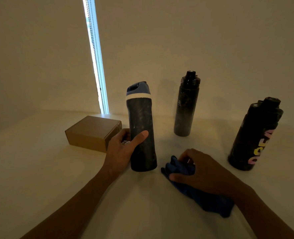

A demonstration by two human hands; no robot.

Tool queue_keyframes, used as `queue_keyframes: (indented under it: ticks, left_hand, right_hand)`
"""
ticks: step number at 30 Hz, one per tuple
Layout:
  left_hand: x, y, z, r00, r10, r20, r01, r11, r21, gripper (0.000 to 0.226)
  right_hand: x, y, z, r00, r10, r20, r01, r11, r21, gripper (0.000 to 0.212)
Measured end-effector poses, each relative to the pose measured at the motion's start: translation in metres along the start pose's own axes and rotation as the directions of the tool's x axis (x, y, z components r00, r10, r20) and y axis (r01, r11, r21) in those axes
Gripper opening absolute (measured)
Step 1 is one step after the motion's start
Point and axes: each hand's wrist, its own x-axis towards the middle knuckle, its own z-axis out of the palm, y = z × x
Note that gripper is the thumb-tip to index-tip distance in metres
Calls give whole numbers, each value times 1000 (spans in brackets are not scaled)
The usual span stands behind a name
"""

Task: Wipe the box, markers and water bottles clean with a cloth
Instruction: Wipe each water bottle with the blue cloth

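Right now your left hand (122, 150) grips the blue-capped bottle (141, 118) low on its body, thumb across the front and fingers wrapped behind, and the bottle stands upright on the table (39, 169) with its base down. Your right hand (206, 171) rests on the dark blue cloth (210, 202), fingers curled into the bunched end as if gathering it, while the rest of the cloth trails flat on the table towards your wrist. What matters for the next move is that the bottle sits just to the left of the cloth hand, near but not touching it, with its long axis vertical. The cloth would have to travel left and up to meet the bottle's side, and the strokes would probably run along its height, above and below your grip. Your right hand is the nearer one for that, and the left looks set to steady or turn the bottle. The cardboard box (91, 133) lies closed just behind your left hand. The slim black bottle (185, 107) stands farther back, and the lettered black bottle (254, 135) is well off to your right. I cannot make out any markers.
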Motion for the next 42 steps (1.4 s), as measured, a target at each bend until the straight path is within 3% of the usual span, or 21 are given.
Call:
queue_keyframes:
  ticks: [4,7,12,17,19,21,23,25,27,28,31,32,37,40,42]
  left_hand:
    - [1,-2,-2,1000,-12,-6,12,1000,21,49]
    - [2,-4,-3,1000,-16,-13,16,1000,12,52]
    - [5,-9,-3,1000,-25,-6,25,1000,7,67]
    - [5,-10,-4,1000,-26,-6,26,1000,6,70]
    - [5,-9,-4,1000,-30,-4,30,1000,5,72]
    - [5,-9,-4,999,-39,5,39,999,2,73]
    - [5,-10,-3,999,-44,11,44,999,1,72]
    - [5,-9,-4,999,-36,14,36,999,-2,70]
    - [5,-8,-4,999,-39,17,39,999,-6,66]
    - [5,-8,-4,999,-39,18,39,999,-5,62]
    - [6,-8,-4,999,-33,14,33,999,7,54]
    - [6,-9,-4,999,-33,13,33,999,9,56]
    - [7,-10,-4,1000,-26,2,26,999,31,69]
    - [7,-10,-4,1000,-27,6,27,999,45,70]
    - [6,-9,-4,1000,-29,9,28,998,54,67]
  right_hand:
    - [0,8,-13,998,-16,-53,18,999,35,44]
    - [0,14,-20,999,-39,-10,40,999,23,29]
    - [3,14,-25,981,-13,-195,54,978,203,8]
    - [0,10,-36,975,158,-159,-51,847,529,23]
    - [0,7,-37,978,195,-76,-96,740,665,33]
    - [2,6,-38,974,211,81,-176,484,857,42]
    - [6,7,-39,952,229,204,-258,237,937,49]
    - [10,8,-37,936,256,242,-285,147,947,51]
    - [10,7,-34,935,295,196,-259,194,946,54]
    - [8,6,-33,932,338,132,-238,296,925,54]
    - [4,4,-34,920,360,-157,-201,776,598,55]
    - [4,7,-35,925,326,-193,-207,862,463,56]
    - [2,22,-34,942,329,73,-334,882,334,58]
    - [1,25,-36,933,349,84,-359,907,221,47]
    - [1,29,-40,922,380,77,-387,915,112,54]
